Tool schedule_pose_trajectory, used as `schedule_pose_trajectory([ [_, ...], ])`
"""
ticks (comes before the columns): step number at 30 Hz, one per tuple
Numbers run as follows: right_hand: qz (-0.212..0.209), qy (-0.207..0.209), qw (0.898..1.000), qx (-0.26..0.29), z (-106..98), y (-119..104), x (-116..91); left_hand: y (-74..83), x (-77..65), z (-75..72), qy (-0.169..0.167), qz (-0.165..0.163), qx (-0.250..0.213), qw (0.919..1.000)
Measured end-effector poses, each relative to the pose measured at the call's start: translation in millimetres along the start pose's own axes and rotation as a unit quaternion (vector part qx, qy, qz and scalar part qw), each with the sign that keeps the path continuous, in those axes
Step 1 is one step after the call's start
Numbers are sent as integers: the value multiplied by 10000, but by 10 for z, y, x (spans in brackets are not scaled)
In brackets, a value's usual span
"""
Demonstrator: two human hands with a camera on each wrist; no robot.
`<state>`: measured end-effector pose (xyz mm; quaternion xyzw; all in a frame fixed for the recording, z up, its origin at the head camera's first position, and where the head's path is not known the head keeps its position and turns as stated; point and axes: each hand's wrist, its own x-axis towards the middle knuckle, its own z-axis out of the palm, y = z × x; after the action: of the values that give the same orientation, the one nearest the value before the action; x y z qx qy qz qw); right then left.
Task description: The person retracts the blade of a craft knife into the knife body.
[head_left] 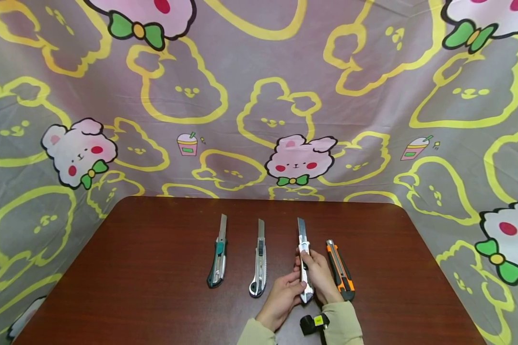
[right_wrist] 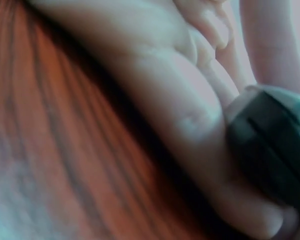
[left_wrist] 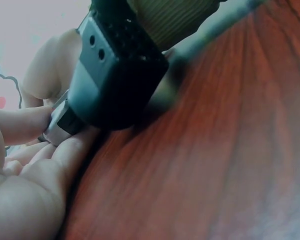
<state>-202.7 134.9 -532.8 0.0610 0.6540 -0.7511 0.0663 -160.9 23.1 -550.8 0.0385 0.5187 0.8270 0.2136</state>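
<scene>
In the head view, both hands hold a white-and-silver snap-off utility knife (head_left: 305, 287), its blade (head_left: 301, 227) extended toward the back of the table. My right hand (head_left: 321, 278) grips the upper handle, thumb on top near the slider. Lower down, my left hand (head_left: 282, 297) pinches the handle between thumb and fingers; the left wrist view shows the knife's end (left_wrist: 60, 125) in that pinch. The right wrist view is blurred: a dark rounded object (right_wrist: 270, 145) lies by the right hand's fingers (right_wrist: 195, 120), and I cannot tell what it is.
Left of the hands lie a teal-and-black utility knife (head_left: 218, 261) and a silver utility knife (head_left: 259, 268), both blades out. An orange-and-black utility knife (head_left: 340, 270) lies beside the right hand. A black wrist camera (head_left: 312, 324) sits near the right sleeve. Patterned cloth (head_left: 233, 110) surrounds the brown table (head_left: 155, 268).
</scene>
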Motion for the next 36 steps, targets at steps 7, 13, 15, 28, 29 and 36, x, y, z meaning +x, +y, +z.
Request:
schedule_pose_trajectory([
  [7,6,-162,9998,85,-23,2,-1,2,2,-3,-5,10,-41,10000],
  [13,59,-132,9998,144,-28,4,0,6,5,1,15,-6,-34,10000],
  [15,79,-111,9998,143,-26,-1,-1,8,5,2,23,-13,-36,10000],
  [28,118,-134,9998,107,-38,-22,-18,3,-1,-2,-74,-12,18,10000],
  [29,110,-152,9998,92,-41,-21,-18,4,-2,-2,-75,-14,15,10000],
  [36,64,-315,9993,178,-59,-20,-12,14,-2,-4,-87,-26,8,10000],
])
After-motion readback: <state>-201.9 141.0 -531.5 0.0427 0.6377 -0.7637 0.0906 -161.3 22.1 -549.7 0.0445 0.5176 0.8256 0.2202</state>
